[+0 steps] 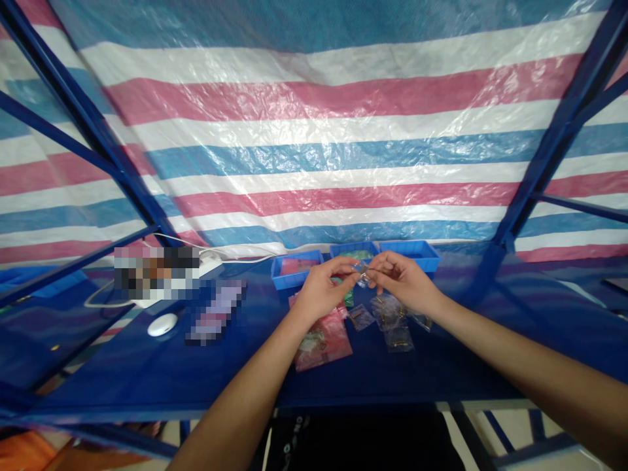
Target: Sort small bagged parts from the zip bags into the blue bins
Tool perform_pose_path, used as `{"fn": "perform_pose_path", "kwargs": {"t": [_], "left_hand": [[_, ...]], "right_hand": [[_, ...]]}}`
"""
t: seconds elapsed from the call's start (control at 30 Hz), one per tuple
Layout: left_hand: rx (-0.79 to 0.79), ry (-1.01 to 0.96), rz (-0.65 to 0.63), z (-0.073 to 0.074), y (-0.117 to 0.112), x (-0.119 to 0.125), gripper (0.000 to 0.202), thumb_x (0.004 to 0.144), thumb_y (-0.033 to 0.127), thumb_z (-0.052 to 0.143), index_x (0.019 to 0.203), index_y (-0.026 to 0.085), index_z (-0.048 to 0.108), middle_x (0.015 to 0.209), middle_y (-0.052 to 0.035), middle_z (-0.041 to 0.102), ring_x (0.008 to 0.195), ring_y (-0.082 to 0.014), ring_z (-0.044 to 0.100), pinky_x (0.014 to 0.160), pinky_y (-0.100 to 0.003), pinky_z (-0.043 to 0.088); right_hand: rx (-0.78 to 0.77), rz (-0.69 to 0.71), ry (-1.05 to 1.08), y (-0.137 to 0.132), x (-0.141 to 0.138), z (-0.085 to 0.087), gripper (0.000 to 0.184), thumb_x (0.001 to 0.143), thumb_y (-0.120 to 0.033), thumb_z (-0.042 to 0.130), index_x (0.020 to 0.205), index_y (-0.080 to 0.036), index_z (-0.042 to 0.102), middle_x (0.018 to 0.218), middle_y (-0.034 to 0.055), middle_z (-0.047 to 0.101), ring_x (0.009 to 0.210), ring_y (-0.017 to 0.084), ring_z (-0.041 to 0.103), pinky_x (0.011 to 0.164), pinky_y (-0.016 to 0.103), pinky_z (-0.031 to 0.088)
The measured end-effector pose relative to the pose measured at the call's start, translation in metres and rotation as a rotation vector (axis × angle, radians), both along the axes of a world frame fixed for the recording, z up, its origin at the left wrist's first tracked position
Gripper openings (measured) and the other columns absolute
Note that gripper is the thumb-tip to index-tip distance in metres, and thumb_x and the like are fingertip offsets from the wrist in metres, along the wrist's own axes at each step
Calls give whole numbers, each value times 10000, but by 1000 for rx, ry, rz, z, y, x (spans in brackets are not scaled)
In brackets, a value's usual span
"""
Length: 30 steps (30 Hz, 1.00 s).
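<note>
My left hand [326, 286] and my right hand [401, 280] meet above the blue table [147, 366], fingers pinched together on a small clear plastic bag [364, 279] held between them. Below the hands lie a pink plastic bag [326, 340] and several small clear bags [392, 320] with brownish parts inside. What the held bag contains is too small to make out.
Three blue trays stand behind the hands: one with pink contents [297, 268], one with green contents [354, 251], one at the right [415, 252]. A white round object [162, 324] and a white cable [235, 255] lie at the left. A striped tarp [314, 131] hangs behind blue frame bars.
</note>
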<state>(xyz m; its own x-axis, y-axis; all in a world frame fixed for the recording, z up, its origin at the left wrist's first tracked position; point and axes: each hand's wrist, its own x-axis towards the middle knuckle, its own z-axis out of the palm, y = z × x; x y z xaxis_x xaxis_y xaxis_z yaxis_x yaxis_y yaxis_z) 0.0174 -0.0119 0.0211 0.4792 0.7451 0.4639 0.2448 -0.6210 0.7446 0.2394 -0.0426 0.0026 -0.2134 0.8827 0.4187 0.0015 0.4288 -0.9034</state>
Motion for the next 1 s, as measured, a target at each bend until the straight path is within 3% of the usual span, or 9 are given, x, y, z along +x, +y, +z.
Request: {"fn": "perform_pose_path", "kwargs": {"t": [0.1, 0.23, 0.43, 0.67, 1.0], "left_hand": [[41, 13, -8, 0, -1, 1, 297, 955, 352, 689, 1213, 205, 701, 1073, -66, 817, 976, -234, 779, 898, -348, 605], [143, 48, -18, 3, -6, 2, 258, 951, 262, 656, 1201, 206, 690, 1110, -67, 802, 1006, -222, 767, 947, -351, 590], [204, 86, -18, 6, -15, 7, 453, 839, 100, 645, 1277, 208, 606, 964, -7, 768, 878, -165, 732, 899, -306, 568], [245, 111, -2, 7, -19, 8, 488, 813, 82, 636, 1279, 222, 600, 943, 17, 761, 852, -151, 730, 871, -286, 548], [220, 145, -55, 10, -27, 10, 514, 789, 74, 630, 1281, 221, 596, 905, 15, 726, 849, -167, 718, 854, -286, 533]], "right_hand": [[-15, 13, -8, 2, 0, -5, 333, 900, -452, 782, 1137, -256, 657, 946, 26, 745, 783, 192, 689, 630, 317, 549], [-5, -12, -50, 1, 0, -6, 266, 903, -454, 774, 1042, -245, 685, 925, 26, 734, 786, 196, 674, 648, 327, 535], [13, 9, -75, -2, -4, -6, 209, 927, -411, 748, 974, -232, 653, 832, -13, 641, 708, 153, 580, 654, 305, 455], [38, 51, -90, -3, -6, -10, 137, 940, -306, 688, 937, -235, 570, 790, -40, 491, 668, 133, 450, 622, 283, 371], [182, 1, -292, -6, -4, -11, 185, 864, -139, 629, 861, -235, 471, 803, -35, 471, 703, 141, 436, 655, 286, 383]]}}
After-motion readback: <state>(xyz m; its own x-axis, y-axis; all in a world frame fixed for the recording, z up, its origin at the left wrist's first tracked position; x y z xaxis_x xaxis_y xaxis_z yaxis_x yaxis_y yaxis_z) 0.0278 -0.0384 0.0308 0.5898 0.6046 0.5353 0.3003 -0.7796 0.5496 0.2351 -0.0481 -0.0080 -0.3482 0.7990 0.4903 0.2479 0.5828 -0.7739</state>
